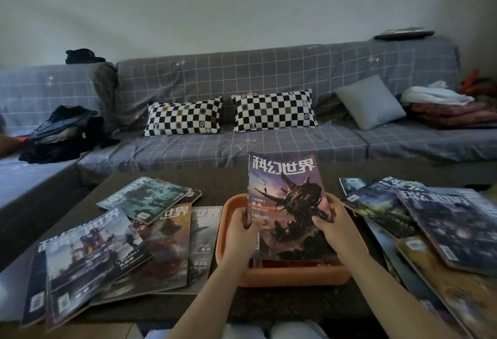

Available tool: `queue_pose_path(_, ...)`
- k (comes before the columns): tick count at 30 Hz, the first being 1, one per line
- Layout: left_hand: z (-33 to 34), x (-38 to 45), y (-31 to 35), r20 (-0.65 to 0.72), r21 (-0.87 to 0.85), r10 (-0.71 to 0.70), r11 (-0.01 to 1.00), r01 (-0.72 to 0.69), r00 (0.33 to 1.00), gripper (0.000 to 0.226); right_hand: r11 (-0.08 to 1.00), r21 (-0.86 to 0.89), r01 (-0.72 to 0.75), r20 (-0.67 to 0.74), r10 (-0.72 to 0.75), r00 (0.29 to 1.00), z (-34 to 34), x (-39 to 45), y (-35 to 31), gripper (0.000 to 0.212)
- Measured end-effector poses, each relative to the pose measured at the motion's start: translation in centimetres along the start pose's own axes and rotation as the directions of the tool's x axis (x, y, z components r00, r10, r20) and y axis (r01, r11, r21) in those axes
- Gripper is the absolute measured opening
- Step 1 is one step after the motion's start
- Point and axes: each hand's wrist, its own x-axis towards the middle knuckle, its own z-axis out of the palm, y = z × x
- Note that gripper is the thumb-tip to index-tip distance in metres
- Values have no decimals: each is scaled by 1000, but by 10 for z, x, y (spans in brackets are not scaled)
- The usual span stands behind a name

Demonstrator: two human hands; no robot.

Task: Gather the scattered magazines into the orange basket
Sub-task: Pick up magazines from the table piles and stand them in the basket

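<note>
An orange basket (293, 274) sits on the dark table, straight in front of me. A magazine with a purple spaceship cover (287, 196) stands tilted in it, its lower edge down inside. My left hand (242, 233) grips its left edge and my right hand (337, 231) grips its right edge. Several magazines (107, 247) lie overlapping on the table left of the basket. Another spread of magazines (430, 220) lies fanned out on the right side.
The dark table (220, 185) runs in front of a grey checked sofa (269, 145) with two checkerboard pillows (185, 119), a grey cushion (371, 102), dark clothes (64, 137) at left and folded blankets (451, 107) at right.
</note>
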Motion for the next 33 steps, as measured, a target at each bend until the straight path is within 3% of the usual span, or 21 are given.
queue_pose_path(7, 10, 7, -2, -15, 270, 32, 963, -27, 999, 2, 972, -237, -2, -62, -13, 998, 6, 10, 15, 30)
queue_pose_path(10, 12, 7, -6, 5, 342, 62, 938, -60, 998, 13, 955, -295, -34, -115, 0, 993, 9, 12, 18, 13)
queue_pose_path(14, 13, 7, -5, 17, 287, 11, 958, -15, 1000, 24, 915, -387, -110, -87, 82, 993, 10, 16, 21, 7)
queue_pose_path(18, 11, 6, -1, 7, 273, -39, 961, 35, 999, 29, 924, -366, -114, -75, 93, 993, 12, 16, 21, 23)
queue_pose_path(21, 9, 7, 0, -24, 281, -95, 955, 98, 995, 35, 924, -361, -123, -57, 110, 992, 12, 18, 24, 22)
queue_pose_path(28, 4, 9, -4, 106, 2, -199, 980, 200, 974, 25, 927, -292, -235, 7, 248, 969, 12, 24, 26, 35)
queue_pose_path(33, 4, 13, -9, 143, -6, -210, 977, 213, 967, 25, 942, -196, -274, 5, 280, 960, 10, 28, 28, 32)
